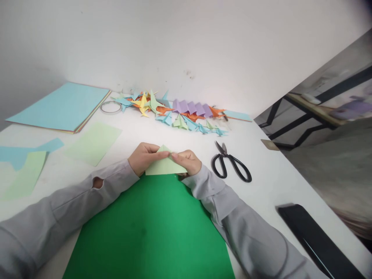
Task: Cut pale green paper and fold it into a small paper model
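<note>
Both hands hold one piece of pale green paper point(162, 168), folded to a triangle-like shape with its peak pointing away from me. My left hand point(143, 158) grips its left side, thumb lying across the front. On the right side my right hand point(189, 161) pinches it, and the two thumbs nearly meet near the middle. The fingers behind the paper are hidden. Under the hands lies a large green sheet point(145, 228). Black-handled scissors point(229, 161) rest with blades slightly apart to the right of my right hand.
Folded paper figures point(151, 102) in several colours line the wall, with purple pleated paper point(192, 108) among them. A stack of coloured sheets point(64, 106), a roll of tape point(111, 107), a loose light green sheet point(94, 143) and blue scraps point(17, 153) lie left. A black flat object point(316, 240) sits near the right edge.
</note>
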Demonstrator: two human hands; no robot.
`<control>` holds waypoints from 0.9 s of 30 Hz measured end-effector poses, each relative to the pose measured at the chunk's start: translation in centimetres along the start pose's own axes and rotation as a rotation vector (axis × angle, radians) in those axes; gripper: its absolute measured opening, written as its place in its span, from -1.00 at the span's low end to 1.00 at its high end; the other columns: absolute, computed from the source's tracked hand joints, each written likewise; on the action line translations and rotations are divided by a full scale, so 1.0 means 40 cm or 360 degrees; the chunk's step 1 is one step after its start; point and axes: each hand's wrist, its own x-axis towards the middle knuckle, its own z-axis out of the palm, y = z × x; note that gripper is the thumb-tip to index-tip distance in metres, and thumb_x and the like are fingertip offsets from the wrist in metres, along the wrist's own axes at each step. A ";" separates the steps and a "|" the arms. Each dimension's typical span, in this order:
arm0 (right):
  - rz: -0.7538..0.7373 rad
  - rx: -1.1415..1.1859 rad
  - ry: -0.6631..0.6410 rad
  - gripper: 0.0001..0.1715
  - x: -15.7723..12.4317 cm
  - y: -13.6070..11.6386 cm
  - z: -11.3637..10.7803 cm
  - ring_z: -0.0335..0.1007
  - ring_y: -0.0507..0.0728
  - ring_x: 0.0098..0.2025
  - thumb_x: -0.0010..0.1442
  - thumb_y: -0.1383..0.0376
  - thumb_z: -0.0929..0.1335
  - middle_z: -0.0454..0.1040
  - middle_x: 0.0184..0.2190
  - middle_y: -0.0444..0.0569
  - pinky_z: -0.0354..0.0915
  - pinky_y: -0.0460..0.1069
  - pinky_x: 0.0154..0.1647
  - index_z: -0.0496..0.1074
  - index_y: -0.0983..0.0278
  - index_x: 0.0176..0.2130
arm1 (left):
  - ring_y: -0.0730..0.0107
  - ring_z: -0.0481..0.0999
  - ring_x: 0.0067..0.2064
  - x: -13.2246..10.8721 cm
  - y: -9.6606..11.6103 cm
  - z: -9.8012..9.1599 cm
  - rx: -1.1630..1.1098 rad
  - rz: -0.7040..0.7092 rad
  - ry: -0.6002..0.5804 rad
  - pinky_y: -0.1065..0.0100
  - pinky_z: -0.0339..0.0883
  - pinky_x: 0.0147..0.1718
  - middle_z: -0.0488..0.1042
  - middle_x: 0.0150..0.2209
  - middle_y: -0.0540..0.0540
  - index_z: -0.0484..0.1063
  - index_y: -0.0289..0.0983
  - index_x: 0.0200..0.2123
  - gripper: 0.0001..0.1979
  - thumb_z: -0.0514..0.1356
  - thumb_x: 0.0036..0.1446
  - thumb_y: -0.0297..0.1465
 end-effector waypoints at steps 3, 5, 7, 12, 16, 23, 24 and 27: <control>-0.0032 -0.0044 -0.0035 -0.39 0.001 0.005 -0.002 -0.11 -0.14 -0.82 -0.08 -0.04 0.38 0.08 -0.89 -0.25 -0.27 -0.10 -0.76 0.18 0.31 -0.81 | 0.53 0.33 -0.62 0.004 -0.004 -0.005 0.0093 0.0062 0.0037 0.49 0.15 -0.66 0.44 -0.65 0.01 0.49 -0.38 -0.60 -0.70 0.39 -0.38 -0.26; -0.0031 -0.0027 -0.0051 -0.41 0.002 0.007 -0.002 -0.11 -0.14 -0.81 -0.07 -0.02 0.39 0.08 -0.89 -0.26 -0.27 -0.11 -0.76 0.20 0.31 -0.80 | 0.55 0.32 -0.62 0.006 -0.005 -0.006 0.0130 0.0086 0.0061 0.50 0.14 -0.66 0.43 -0.66 0.02 0.50 -0.37 -0.60 -0.71 0.39 -0.37 -0.26; -0.0020 -0.0008 -0.0052 -0.41 0.002 0.009 -0.001 -0.11 -0.14 -0.81 -0.07 -0.02 0.39 0.09 -0.89 -0.26 -0.26 -0.11 -0.76 0.20 0.31 -0.79 | 0.55 0.31 -0.63 0.007 -0.005 -0.005 0.0137 0.0099 0.0077 0.50 0.14 -0.67 0.43 -0.66 0.03 0.50 -0.37 -0.60 -0.72 0.38 -0.35 -0.26; -0.0012 -0.0041 0.0002 -0.41 0.003 0.012 -0.006 -0.09 -0.12 -0.81 -0.07 -0.03 0.39 0.10 -0.89 -0.25 -0.25 -0.11 -0.76 0.21 0.31 -0.79 | 0.53 0.33 -0.64 0.004 -0.003 -0.005 0.0074 0.0031 0.0056 0.49 0.15 -0.69 0.43 -0.67 0.03 0.50 -0.36 -0.59 -0.74 0.40 -0.40 -0.31; 0.0006 0.0043 -0.0055 -0.35 0.009 0.014 -0.013 -0.06 -0.11 -0.79 -0.13 -0.14 0.36 0.11 -0.89 -0.23 -0.19 -0.10 -0.74 0.21 0.30 -0.81 | 0.51 0.35 -0.61 -0.001 -0.001 -0.012 0.0160 -0.0004 -0.0157 0.48 0.16 -0.67 0.46 -0.63 -0.02 0.52 -0.39 -0.57 -0.74 0.40 -0.38 -0.33; 0.0007 -0.0227 -0.0116 -0.35 0.003 0.016 0.006 -0.10 -0.13 -0.78 -0.11 -0.12 0.36 0.11 -0.87 -0.23 -0.22 -0.12 -0.76 0.22 0.33 -0.79 | 0.49 0.32 -0.61 0.001 -0.001 -0.011 0.0576 0.0058 -0.0538 0.45 0.16 -0.65 0.37 -0.70 0.03 0.50 -0.38 -0.62 -0.78 0.35 -0.29 -0.31; 0.0010 -0.0260 -0.0123 -0.37 0.000 0.015 0.010 -0.08 -0.13 -0.77 -0.10 -0.10 0.37 0.14 -0.85 -0.22 -0.19 -0.13 -0.76 0.24 0.34 -0.77 | 0.49 0.32 -0.60 0.002 -0.002 -0.009 0.0623 0.0100 -0.0552 0.45 0.17 -0.64 0.35 -0.71 0.05 0.49 -0.36 -0.65 -0.80 0.35 -0.29 -0.32; 0.0007 -0.0222 -0.0108 -0.40 -0.005 0.011 0.015 -0.02 -0.11 -0.75 -0.07 -0.09 0.36 0.19 -0.83 -0.20 -0.13 -0.13 -0.74 0.29 0.35 -0.74 | 0.44 0.36 -0.56 0.000 -0.001 -0.005 0.0685 0.0198 -0.0543 0.43 0.22 -0.60 0.34 -0.72 0.06 0.47 -0.33 -0.69 -0.81 0.34 -0.27 -0.33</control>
